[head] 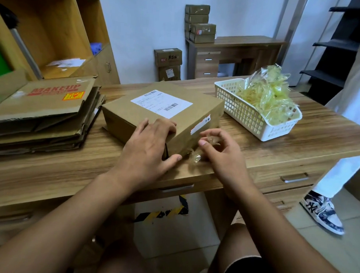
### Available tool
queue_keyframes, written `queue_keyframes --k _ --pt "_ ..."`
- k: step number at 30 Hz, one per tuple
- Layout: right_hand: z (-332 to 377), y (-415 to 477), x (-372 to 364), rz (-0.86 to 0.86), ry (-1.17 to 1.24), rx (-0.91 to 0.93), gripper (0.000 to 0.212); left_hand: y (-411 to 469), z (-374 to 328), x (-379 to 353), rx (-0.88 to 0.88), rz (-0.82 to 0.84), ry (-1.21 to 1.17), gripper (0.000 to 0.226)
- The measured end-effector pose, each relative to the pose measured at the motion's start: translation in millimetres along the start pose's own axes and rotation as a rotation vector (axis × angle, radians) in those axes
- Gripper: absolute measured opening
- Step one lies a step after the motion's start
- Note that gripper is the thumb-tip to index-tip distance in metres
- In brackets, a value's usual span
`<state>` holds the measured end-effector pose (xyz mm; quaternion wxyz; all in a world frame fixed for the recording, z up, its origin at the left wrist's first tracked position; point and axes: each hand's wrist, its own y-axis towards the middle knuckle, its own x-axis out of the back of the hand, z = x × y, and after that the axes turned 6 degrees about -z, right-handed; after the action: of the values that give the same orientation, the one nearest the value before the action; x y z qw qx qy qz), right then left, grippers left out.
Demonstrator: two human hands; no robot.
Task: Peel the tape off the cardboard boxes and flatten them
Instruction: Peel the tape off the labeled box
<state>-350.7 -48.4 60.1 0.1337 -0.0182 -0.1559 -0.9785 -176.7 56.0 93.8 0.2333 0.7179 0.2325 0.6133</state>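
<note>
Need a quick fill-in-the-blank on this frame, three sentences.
1. The left hand rests on the box while the right hand pinches clear ____.
2. Peeled scraps fill the ____ basket.
3. The flattened cardboard lies to the box's ____.
Missing: tape; white; left.

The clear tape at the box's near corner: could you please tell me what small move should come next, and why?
Probably pull the tape strip rightward, away from the cardboard box, until it comes free. The right hand pinches its crumpled end, the strip seems attached at the near corner, and the left hand presses the box steady.
</note>
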Motion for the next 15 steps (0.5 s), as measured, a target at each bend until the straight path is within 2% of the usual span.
queue_keyframes --k 6,11,15 --pt "-3 -6 -10 0.125 -0.393 0.098 0.032 -1 12 5 -0.024 0.007 -0.03 0.062" --pt "6 -11 -18 0.158 -0.452 0.119 0.041 -1 19 8 -0.021 0.036 -0.059 0.068" --pt "8 -14 -29 0.131 -0.498 0.132 0.035 0 26 8 -0.009 0.07 -0.081 0.067"
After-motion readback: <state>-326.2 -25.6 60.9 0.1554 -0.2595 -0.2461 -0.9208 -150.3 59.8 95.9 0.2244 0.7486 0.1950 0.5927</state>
